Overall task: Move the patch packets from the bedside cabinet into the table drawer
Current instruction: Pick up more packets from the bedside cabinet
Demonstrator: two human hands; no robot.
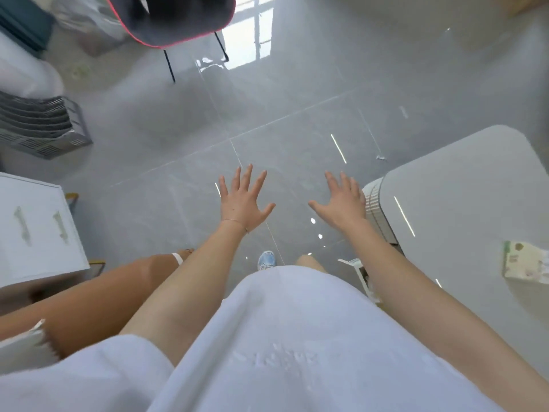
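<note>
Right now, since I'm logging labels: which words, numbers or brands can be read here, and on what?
No text can be read.
Packet on the grey table: green print, too blurred.
Two packets on the white cabinet: too blurred.
Raised print on the white shirt: unreadable.

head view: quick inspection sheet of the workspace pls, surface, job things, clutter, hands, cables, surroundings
surface: white cabinet at left, pale grey table at right; the drawer cannot be made out clearly
job's things: two pale green packets lie apart on the cabinet top; a larger packet lies on the table
clutter: stack of grey trays at left
hands: left hand and right hand open, fingers spread, holding nothing, over the floor between cabinet and table
cables: nothing seen
surroundings: glossy grey tiled floor; dark chair with a red edge at top
</note>
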